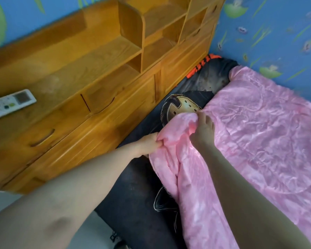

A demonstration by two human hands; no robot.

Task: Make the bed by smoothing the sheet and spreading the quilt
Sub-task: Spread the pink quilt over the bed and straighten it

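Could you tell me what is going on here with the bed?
A person is making the bed. The left hand grips the bunched edge of the pink quilt, and the right hand holds the same edge a little farther up. The quilt covers the wall side of the bed. A strip of the dark printed sheet beside the wooden cabinet lies uncovered.

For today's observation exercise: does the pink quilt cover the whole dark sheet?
No, a strip of dark sheet lies bare between the pink quilt and the wooden cabinet.
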